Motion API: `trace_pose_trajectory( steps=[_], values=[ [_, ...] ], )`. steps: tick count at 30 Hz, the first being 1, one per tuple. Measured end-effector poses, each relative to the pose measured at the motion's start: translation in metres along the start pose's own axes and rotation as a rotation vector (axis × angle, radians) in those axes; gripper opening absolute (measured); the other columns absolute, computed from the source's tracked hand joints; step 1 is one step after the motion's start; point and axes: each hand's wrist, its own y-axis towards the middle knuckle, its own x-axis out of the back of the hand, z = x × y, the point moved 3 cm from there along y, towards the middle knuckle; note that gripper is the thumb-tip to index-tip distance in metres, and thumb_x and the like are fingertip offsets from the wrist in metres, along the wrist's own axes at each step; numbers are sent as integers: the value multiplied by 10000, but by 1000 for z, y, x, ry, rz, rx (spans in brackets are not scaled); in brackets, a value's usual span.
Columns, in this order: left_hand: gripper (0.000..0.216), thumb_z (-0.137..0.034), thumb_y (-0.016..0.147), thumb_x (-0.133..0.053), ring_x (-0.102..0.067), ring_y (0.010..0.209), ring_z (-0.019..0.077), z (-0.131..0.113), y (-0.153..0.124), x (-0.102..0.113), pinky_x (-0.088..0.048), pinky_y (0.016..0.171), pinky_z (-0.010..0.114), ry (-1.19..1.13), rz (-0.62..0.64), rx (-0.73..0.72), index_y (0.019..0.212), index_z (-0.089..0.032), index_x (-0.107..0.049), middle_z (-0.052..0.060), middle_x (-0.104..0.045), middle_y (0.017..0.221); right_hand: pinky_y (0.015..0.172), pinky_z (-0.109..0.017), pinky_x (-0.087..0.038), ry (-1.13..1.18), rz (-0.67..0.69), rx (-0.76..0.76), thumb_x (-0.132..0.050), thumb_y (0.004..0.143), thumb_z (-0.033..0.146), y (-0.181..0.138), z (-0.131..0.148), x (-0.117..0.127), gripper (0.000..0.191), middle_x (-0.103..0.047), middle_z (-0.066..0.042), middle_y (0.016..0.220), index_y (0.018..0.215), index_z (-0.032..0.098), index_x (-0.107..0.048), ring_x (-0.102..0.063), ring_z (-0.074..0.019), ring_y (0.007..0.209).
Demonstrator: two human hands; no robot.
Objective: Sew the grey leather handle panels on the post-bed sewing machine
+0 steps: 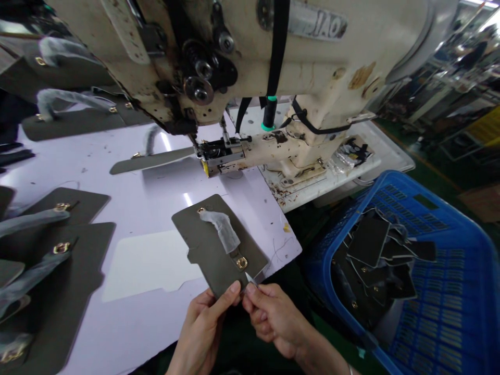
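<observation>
An olive-grey bag panel (213, 245) lies at the table's front edge. It bears a strap handle wrapped in clear plastic (224, 232) and a gold buckle (241, 262). My left hand (205, 320) pinches the panel's near edge between thumb and fingers. Closed beside it, my right hand (273, 315) grips a small pointed blade (250, 278), its tip just below the buckle; the rest of this tool is hidden in my fingers. To the left of the panel, a white panel-shaped sheet (150, 263) rests flat on the table.
A sewing machine (269, 62) stands behind, with a black thread spool (269, 112). Another panel (152, 159) lies by its needle. More handled panels (94, 250) are stacked at the left. On the right, a blue plastic basket (441, 208) holds several dark pieces.
</observation>
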Motion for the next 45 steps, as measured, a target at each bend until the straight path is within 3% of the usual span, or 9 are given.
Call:
trace_pose_trajectory(
  steps=[11, 15, 19, 23, 27, 32, 39, 45],
  values=[
    [331, -424, 681, -824, -582, 711, 136, 1, -3, -6, -458, 747, 233, 22, -25, -34, 639, -135, -668, 25, -681, 681, 367, -168, -57, 96, 15, 4, -771, 694, 668, -2, -1, 6, 565, -280, 135, 475, 735, 164, -519, -136, 1, 385],
    [315, -413, 673, -830, -590, 709, 137, 0, -4, -8, -465, 744, 226, 29, -12, -34, 637, -139, -679, 17, -669, 672, 370, -171, -58, 110, 58, -14, -752, 756, 621, -2, -2, 9, 513, -278, 132, 474, 735, 163, -521, -134, -5, 385],
    [324, -410, 634, -855, -599, 716, 148, -1, -5, -6, -475, 747, 233, 35, -34, -24, 625, -132, -690, 32, -682, 682, 379, -172, -60, 108, 80, -40, -722, 813, 586, -2, -3, 12, 474, -272, 131, 479, 743, 162, -522, -132, -9, 388],
    [332, -411, 604, -872, -597, 748, 155, -1, -4, 1, -472, 753, 236, 29, -77, -31, 640, -134, -692, 38, -694, 719, 378, -173, -49, 94, 68, -38, -742, 782, 600, -2, -1, 20, 495, -255, 134, 481, 735, 161, -518, -117, -10, 399],
    [342, -420, 644, -850, -596, 788, 162, -4, -3, 5, -465, 777, 240, 86, -40, -26, 759, -123, -727, 51, -705, 782, 376, -179, -53, 8, 92, -2, -699, 822, 616, -4, 6, 24, 496, -247, 131, 489, 738, 165, -512, -117, -17, 405],
    [342, -459, 734, -777, -595, 814, 175, -11, -5, 8, -463, 808, 260, 164, 11, -34, 762, -126, -704, 57, -692, 788, 376, -191, -63, -85, 165, -43, -642, 859, 643, -9, 14, 18, 492, -254, 129, 507, 776, 179, -502, -120, -28, 412],
    [372, -472, 734, -777, -600, 871, 182, -7, -2, 5, -459, 823, 269, 106, -4, 48, 845, -122, -717, 72, -718, 896, 370, -197, -77, -211, 76, 26, -541, 935, 616, -3, 15, 11, 457, -248, 132, 503, 788, 185, -501, -124, -35, 398],
    [354, -445, 733, -788, -585, 836, 160, -6, 3, 2, -444, 818, 252, 14, -23, 80, 759, -100, -709, 51, -677, 793, 360, -188, -104, -275, 15, 57, -517, 967, 564, 1, 16, 9, 423, -277, 124, 506, 794, 178, -520, -159, -35, 391]
  ],
)
